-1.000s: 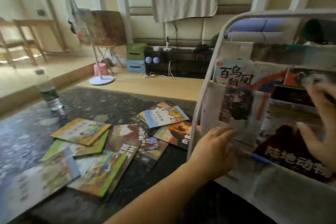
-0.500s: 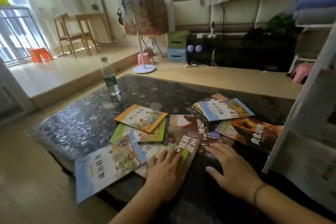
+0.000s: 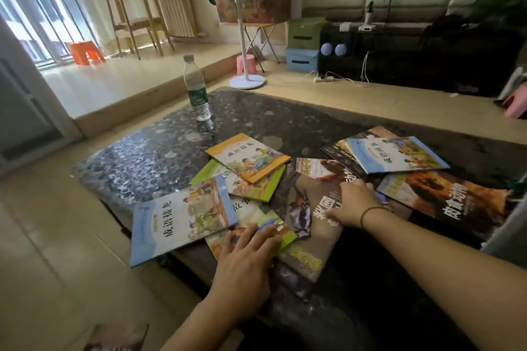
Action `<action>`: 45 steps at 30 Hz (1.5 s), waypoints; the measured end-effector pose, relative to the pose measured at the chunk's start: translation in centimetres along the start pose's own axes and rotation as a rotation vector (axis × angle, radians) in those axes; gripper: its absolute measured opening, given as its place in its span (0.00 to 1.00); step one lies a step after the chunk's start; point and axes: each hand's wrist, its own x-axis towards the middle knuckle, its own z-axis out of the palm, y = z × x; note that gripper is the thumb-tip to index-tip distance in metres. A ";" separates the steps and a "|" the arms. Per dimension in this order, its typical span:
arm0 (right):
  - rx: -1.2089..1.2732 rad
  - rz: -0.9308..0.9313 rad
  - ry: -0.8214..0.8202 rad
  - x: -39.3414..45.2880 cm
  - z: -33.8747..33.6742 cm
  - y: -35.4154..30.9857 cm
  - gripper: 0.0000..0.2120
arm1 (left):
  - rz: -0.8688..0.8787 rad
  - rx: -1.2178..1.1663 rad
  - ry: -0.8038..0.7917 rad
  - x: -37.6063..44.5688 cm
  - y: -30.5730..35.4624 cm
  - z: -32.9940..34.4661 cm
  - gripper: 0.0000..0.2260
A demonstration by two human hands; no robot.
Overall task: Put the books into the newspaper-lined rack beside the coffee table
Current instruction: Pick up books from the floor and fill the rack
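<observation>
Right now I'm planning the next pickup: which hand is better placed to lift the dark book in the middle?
The right hand: its fingers already curl on the dark book. The left hand lies flat on the green-edged book beside it.

Dark speckled coffee table (image 3: 148,151): scattered overlapping books (image 3: 248,161), upright water bottle (image 3: 196,91); near edge indistinct, shadowed.
</observation>
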 end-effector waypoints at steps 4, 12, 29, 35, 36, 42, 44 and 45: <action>0.088 0.047 -0.025 -0.5 -0.5 2.0 0.26 | -0.021 -0.108 0.120 -0.1 -0.8 0.4 0.23; 0.713 0.121 -0.215 -8.3 -0.9 6.1 0.07 | -0.044 -0.092 0.150 -0.5 -0.5 0.8 0.27; 1.643 0.309 0.342 -25.5 -5.3 14.1 0.17 | -0.229 -1.389 0.053 -2.6 17.2 -4.3 0.27; 1.735 0.291 0.373 -28.1 -3.4 13.3 0.08 | -0.087 -1.754 -0.077 -4.4 23.7 -5.9 0.10; 1.743 0.285 0.367 -28.6 -3.2 13.6 0.08 | -0.086 -1.729 -0.059 -4.6 23.9 -6.1 0.09; 1.886 0.151 0.323 -31.5 -8.1 19.8 0.14 | 0.076 -1.475 -0.098 -4.8 21.9 -6.7 0.06; 1.708 0.062 0.254 -32.7 -10.6 21.9 0.18 | 0.164 -1.358 -0.165 -4.8 21.5 -6.9 0.07; 1.574 0.047 0.236 -33.1 -11.4 22.5 0.17 | 0.200 -1.305 -0.203 -4.8 21.6 -7.0 0.07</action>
